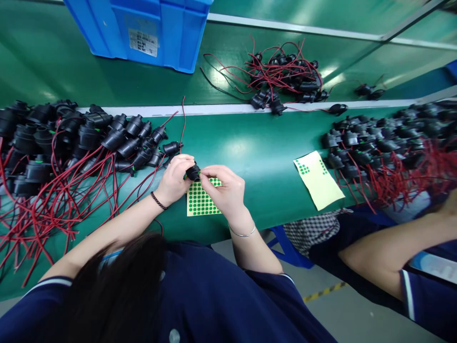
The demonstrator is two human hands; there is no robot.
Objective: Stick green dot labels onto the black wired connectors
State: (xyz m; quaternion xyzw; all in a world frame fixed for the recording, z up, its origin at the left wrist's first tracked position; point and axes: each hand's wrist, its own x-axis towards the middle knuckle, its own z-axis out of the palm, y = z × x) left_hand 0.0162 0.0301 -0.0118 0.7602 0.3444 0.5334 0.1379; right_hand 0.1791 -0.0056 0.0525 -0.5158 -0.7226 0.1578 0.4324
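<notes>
My left hand (pixel 175 180) is closed around a small black pump-like part (pixel 193 172), held just above the green bench. The fingers of my right hand (pixel 227 191) are pinched together against the part's right side. Whatever lies between those fingertips is too small to make out. Beneath both hands rests a pale yellow sheet of green round stickers (pixel 200 204), its upper right partly covered by my right hand. Close beyond my left hand lies another black part (pixel 172 147) of the same kind.
Many black parts with red wires (pixel 117 133) are heaped at left. Another pile (pixel 378 138) fills the right, near a co-worker's arm (pixel 389 252). A partly used sticker sheet (pixel 319 186) lies between. A blue bin (pixel 143 33) and a wired heap (pixel 285 71) occupy the back ledge.
</notes>
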